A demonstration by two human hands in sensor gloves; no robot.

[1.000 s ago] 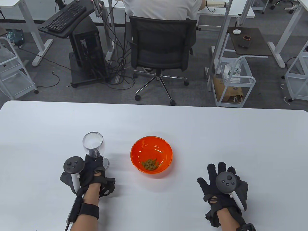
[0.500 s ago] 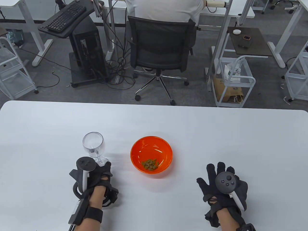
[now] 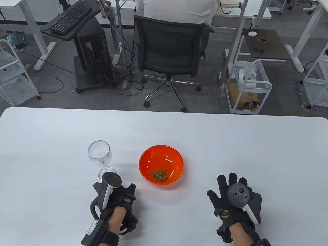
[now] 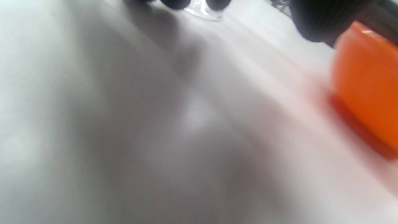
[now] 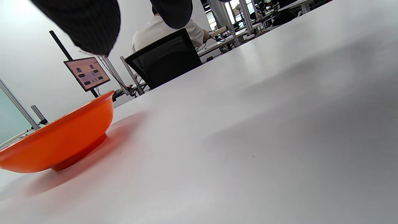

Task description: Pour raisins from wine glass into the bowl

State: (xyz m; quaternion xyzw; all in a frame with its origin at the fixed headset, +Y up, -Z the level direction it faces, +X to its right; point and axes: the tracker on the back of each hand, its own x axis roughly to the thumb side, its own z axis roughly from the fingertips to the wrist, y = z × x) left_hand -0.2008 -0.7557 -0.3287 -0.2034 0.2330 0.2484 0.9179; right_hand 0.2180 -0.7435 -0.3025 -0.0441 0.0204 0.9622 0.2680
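Note:
A clear wine glass (image 3: 99, 153) stands upright and empty on the white table (image 3: 230, 143), left of the orange bowl (image 3: 159, 153). A small heap of greenish raisins (image 3: 159, 175) lies in the bowl. My left hand (image 3: 128, 192) is on the table just in front of the glass foot and right of it, apart from it and holding nothing. The blurred left wrist view shows the glass foot (image 4: 202, 11) beyond my fingertips (image 4: 175, 3), and the bowl (image 4: 367, 84) at the right. My right hand (image 3: 229, 187) lies flat with fingers spread, right of the bowl (image 5: 62, 137).
The table's far edge runs across the middle of the table view. Beyond it a person sits in a black office chair (image 3: 170, 48), with desks and white carts around.
My left hand has let go of the glass stem and drawn back toward me and to the right. The glass stays upright in place. The right hand has barely shifted.

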